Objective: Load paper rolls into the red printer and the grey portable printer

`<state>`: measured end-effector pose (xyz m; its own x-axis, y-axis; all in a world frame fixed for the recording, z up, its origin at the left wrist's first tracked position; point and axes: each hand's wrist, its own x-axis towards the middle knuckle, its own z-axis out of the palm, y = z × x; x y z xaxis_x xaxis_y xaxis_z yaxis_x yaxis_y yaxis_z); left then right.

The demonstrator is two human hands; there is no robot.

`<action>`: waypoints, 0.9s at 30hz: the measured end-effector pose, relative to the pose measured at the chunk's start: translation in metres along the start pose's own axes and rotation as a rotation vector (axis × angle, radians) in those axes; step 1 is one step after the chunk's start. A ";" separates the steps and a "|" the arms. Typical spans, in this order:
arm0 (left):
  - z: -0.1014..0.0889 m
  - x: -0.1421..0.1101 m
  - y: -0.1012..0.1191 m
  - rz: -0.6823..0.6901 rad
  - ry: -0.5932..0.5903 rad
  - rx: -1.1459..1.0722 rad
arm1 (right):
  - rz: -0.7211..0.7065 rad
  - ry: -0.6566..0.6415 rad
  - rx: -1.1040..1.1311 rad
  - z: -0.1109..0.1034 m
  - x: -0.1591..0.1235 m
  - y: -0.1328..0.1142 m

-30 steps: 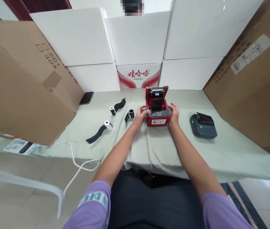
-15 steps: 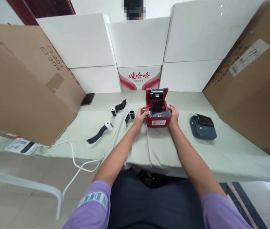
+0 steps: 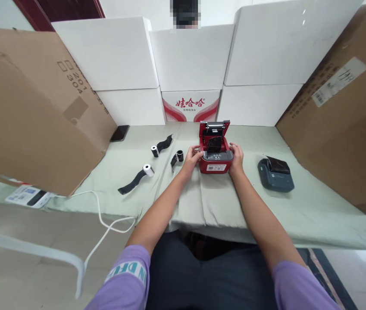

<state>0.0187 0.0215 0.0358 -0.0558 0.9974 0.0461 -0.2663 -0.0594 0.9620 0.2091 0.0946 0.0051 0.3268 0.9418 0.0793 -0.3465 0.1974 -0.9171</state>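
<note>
Nearest, at the bottom centre of the frame, are dark cloth trousers (image 3: 208, 275); purple sleeves (image 3: 121, 280) stand at either side. A thin, smooth white cable (image 3: 98, 213) loops at the lower left, beside a flat printed card (image 3: 27, 196) at the front edge of the surface (image 3: 221, 202). Pale green cloth, softly creased, covers the surface and hangs over that edge; its front strip is open between the forearms.

Just right of the frame's centre sits the red printer (image 3: 217, 167), a rounded box with a grey top panel and a white label on its front. Its lid (image 3: 214, 129) stands raised at the back, showing a shiny metallic roller, and a glossy dark sheet (image 3: 215, 144) lies in the opening. The left hand (image 3: 192, 161) grips its left side, thumb near the panel; the right hand (image 3: 237, 159) is closed against its right side.

Left of centre lie a white roll (image 3: 148, 170) with a wavy black strip, a small black roll (image 3: 179, 155) and a smaller white roll (image 3: 154, 151), well apart from the grey printer (image 3: 276, 181) at centre right, topped by shiny dark film. Open cloth separates that printer from the right hand. A flat black phone (image 3: 120, 133) lies beside the left cardboard box (image 3: 34, 107). Matt brown cardboard (image 3: 338, 142) bounds the right; smooth white boxes (image 3: 260, 47) wall the back, above a red-printed carton (image 3: 191, 105).
</note>
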 end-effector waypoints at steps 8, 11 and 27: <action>0.000 0.003 -0.003 0.009 0.011 0.002 | -0.022 -0.018 -0.001 -0.001 0.004 0.000; 0.000 0.003 -0.003 0.015 0.016 0.003 | -0.024 -0.024 -0.004 0.000 0.003 -0.002; 0.004 0.002 0.000 0.011 0.028 -0.006 | -0.026 -0.018 -0.062 -0.005 -0.001 -0.008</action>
<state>0.0221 0.0241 0.0367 -0.0853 0.9951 0.0497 -0.2712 -0.0712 0.9599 0.2156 0.0910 0.0101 0.3188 0.9414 0.1102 -0.2831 0.2055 -0.9368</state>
